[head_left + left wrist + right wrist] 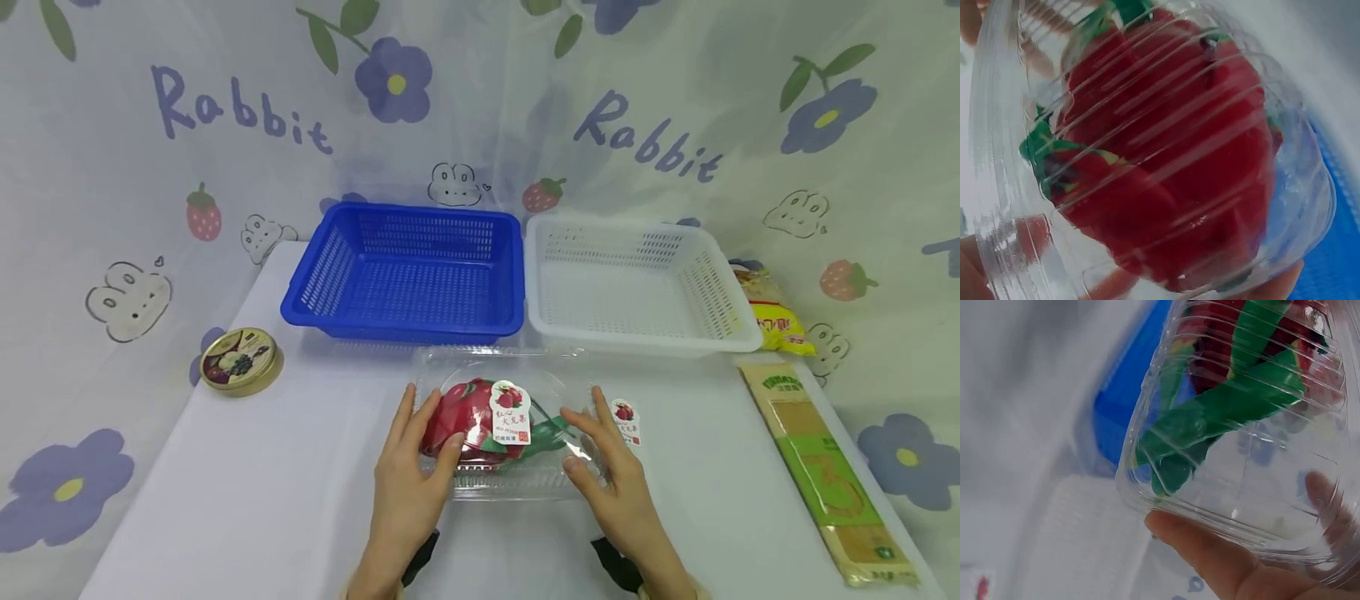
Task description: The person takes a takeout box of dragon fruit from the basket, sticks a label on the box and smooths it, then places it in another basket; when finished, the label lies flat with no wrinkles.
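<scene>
A clear plastic clamshell box (480,487), its lid closed, sits in the middle in front of the baskets. Inside it lies a red dragon fruit (457,417) with green leaf tips pointing right; the left wrist view shows the red fruit (1179,144) through the ribbed wall. A white fruit label (512,421) shows on top. My left hand (408,483) grips the box's left side, thumb over the lid. On the right side, my right hand (618,483) holds the box between thumb and fingers; one finger (1204,550) lies along its edge in the right wrist view.
Behind the box stand a blue basket (405,333) and a white basket (645,340), side by side. A round gold tin (240,361) is at left. A yellow snack bag (780,321) and a noodle packet (825,467) lie at right. Another fruit label (626,421) shows beside my right hand.
</scene>
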The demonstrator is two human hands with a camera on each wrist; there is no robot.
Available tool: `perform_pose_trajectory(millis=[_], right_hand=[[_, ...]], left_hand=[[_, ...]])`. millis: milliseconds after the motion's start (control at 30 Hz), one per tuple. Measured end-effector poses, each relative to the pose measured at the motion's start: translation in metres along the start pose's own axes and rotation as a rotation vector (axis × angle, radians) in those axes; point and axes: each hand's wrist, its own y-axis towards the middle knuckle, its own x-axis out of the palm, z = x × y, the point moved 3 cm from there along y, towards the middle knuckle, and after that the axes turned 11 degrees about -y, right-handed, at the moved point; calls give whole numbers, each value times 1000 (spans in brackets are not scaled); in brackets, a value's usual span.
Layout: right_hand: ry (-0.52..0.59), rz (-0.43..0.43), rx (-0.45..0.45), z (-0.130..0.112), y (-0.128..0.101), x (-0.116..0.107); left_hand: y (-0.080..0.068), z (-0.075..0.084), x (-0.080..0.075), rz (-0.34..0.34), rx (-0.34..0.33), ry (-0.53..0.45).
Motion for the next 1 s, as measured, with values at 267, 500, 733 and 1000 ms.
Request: perform_pose_trajectory(millis=[267,500,733,1000], right_hand=[[32,39,-100,-7,8,-22],[20,40,-169,-8,15,-33],[4,66,-173,-9,18,-38],[-90,186,-141,-7,26,-46]], left_hand=[[15,23,3,-40,90,-39],[37,40,4,-55,87,-98],[64,55,8,-95,52,-148],[77,69,16,-198,15,-186]])
